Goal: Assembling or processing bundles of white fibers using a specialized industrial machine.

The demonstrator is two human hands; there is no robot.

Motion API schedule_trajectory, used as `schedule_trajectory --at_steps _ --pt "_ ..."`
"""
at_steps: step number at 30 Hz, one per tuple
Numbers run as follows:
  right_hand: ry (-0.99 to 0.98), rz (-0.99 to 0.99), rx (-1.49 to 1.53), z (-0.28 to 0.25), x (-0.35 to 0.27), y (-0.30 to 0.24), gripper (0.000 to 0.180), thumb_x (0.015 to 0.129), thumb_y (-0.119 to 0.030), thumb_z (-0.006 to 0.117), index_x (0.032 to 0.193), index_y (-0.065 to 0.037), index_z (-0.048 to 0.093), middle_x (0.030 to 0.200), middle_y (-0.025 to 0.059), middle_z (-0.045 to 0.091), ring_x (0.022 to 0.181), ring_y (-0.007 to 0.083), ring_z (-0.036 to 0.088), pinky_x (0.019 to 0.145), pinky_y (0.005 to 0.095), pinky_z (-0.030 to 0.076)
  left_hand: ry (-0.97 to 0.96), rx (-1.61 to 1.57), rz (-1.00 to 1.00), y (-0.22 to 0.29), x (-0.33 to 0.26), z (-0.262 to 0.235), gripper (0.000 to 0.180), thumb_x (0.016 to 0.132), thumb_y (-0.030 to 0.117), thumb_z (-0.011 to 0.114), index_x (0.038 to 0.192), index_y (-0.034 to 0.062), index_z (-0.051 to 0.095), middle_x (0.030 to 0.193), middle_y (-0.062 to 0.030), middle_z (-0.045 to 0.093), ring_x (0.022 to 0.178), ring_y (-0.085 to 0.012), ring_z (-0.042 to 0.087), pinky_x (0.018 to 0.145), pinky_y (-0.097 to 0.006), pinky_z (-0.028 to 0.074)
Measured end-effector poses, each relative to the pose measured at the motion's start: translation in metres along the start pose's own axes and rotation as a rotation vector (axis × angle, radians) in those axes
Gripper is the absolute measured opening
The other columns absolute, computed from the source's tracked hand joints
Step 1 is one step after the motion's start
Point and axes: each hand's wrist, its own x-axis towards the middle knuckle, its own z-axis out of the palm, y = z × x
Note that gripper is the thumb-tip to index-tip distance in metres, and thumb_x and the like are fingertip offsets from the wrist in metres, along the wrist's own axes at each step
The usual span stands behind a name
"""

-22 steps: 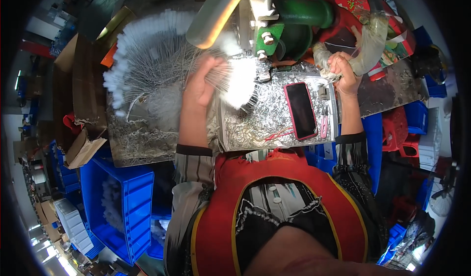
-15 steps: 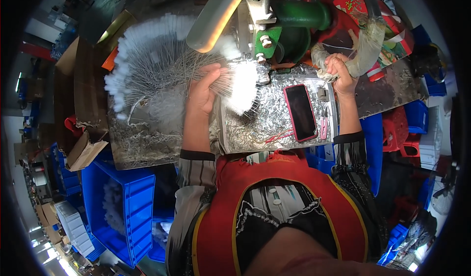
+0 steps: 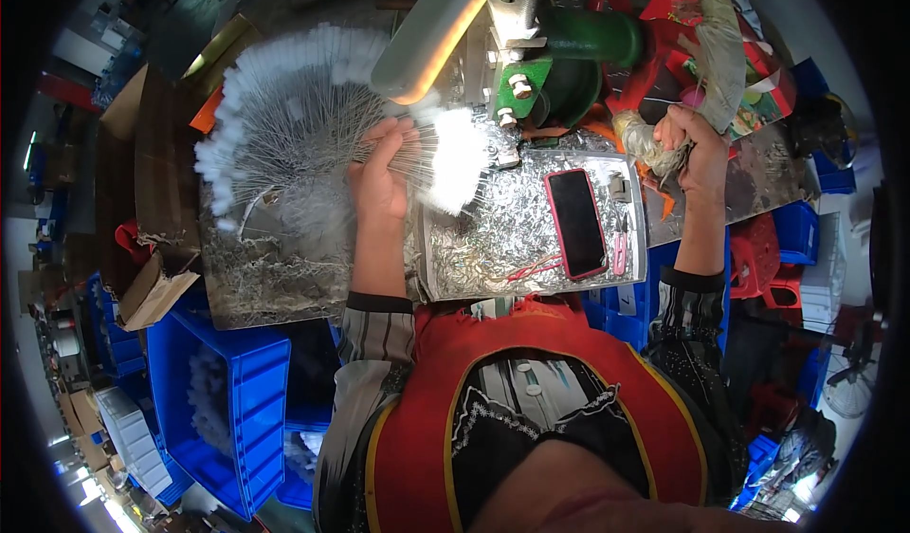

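My left hand is closed around the thin wire stems of a bunch of white-tipped wire brushes. Their tips fan out to the right under the lamp, glaring white. Left of that hand a large spread of the same wire brushes lies with its white ends pointing outward. On the right, my right hand grips the lower end of a curved lever wrapped in pale, worn material. A green hand press with bolts stands between the hands, at the back.
A bar lamp hangs over the middle. On the foil-covered tray lie a red-edged phone and a small pink-handled tool. Blue bins stand below the bench at left. A torn cardboard box sits at its left edge.
My right hand and the lever's end have swung to the right, away from the tray. My left hand keeps its hold on the bunch, shifted only slightly left.
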Motion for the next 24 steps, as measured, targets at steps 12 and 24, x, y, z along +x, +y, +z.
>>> schedule_trajectory --at_steps 12,24 --pt "-0.094 -0.052 0.063 -0.013 0.003 0.023 0.019 0.071 -0.002 0.053 0.052 -0.001 0.050 0.050 0.0080 0.047 0.049 0.0181 0.048 0.056 0.0292 0.041 0.027 0.014 0.015 -0.001 0.004 0.001 0.023 0.072 -0.008 0.053 0.095 -0.0068 0.053 0.095 -0.0208 0.059 0.081 -0.0264 0.060 0.073 -0.034 0.051" --pt "-0.022 0.030 -0.013 -0.005 0.002 0.002 0.018 0.070 -0.005 0.055 0.054 0.000 0.050 0.048 0.0060 0.044 0.047 0.0168 0.047 0.054 0.0293 0.041 0.046 0.028 -0.011 0.002 0.007 0.004 0.022 0.072 -0.008 0.053 0.094 -0.0064 0.053 0.093 -0.0202 0.059 0.081 -0.0265 0.060 0.071 -0.033 0.051"
